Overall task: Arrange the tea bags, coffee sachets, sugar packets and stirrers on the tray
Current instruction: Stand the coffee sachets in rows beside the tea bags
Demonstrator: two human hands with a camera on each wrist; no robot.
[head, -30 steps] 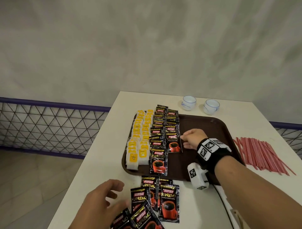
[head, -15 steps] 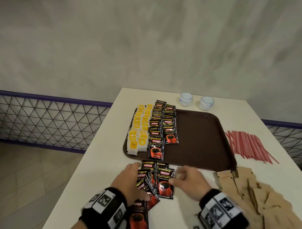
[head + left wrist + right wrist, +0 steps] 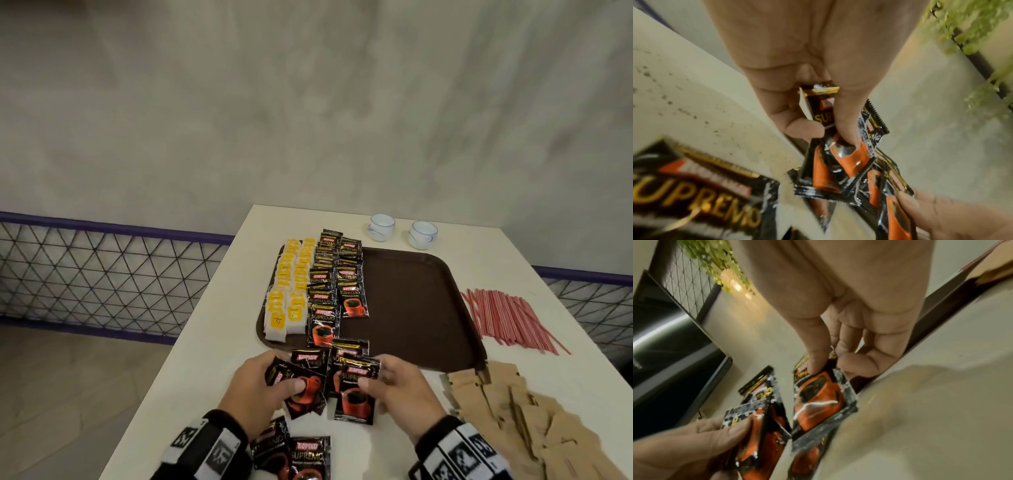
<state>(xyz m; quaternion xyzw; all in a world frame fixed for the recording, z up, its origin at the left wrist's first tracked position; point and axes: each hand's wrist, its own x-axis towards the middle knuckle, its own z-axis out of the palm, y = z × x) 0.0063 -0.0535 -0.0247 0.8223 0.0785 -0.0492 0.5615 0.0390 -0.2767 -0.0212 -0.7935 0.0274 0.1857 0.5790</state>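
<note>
A brown tray (image 3: 411, 308) lies on the white table (image 3: 212, 359). Along its left side run rows of yellow-tagged tea bags (image 3: 287, 301) and black coffee sachets (image 3: 339, 284). In front of the tray my left hand (image 3: 263, 383) grips a small bunch of coffee sachets (image 3: 301, 390), thumb on top (image 3: 846, 136). My right hand (image 3: 394, 383) pinches another coffee sachet (image 3: 354, 397) between thumb and fingers (image 3: 813, 368). More loose sachets (image 3: 308, 455) lie near the front edge. Red stirrers (image 3: 510, 318) and brown sugar packets (image 3: 520, 414) lie on the table to the right of the tray.
Two small white cups (image 3: 382, 227) (image 3: 423, 234) stand behind the tray. A wire-mesh railing (image 3: 102, 274) with a purple top bar runs beyond the table's left edge. The tray's middle and right part is bare.
My right hand left the tray's sachet row and came to the loose pile in front. Both hands have taken hold of sachets. The view tilted down, showing the sugar packets.
</note>
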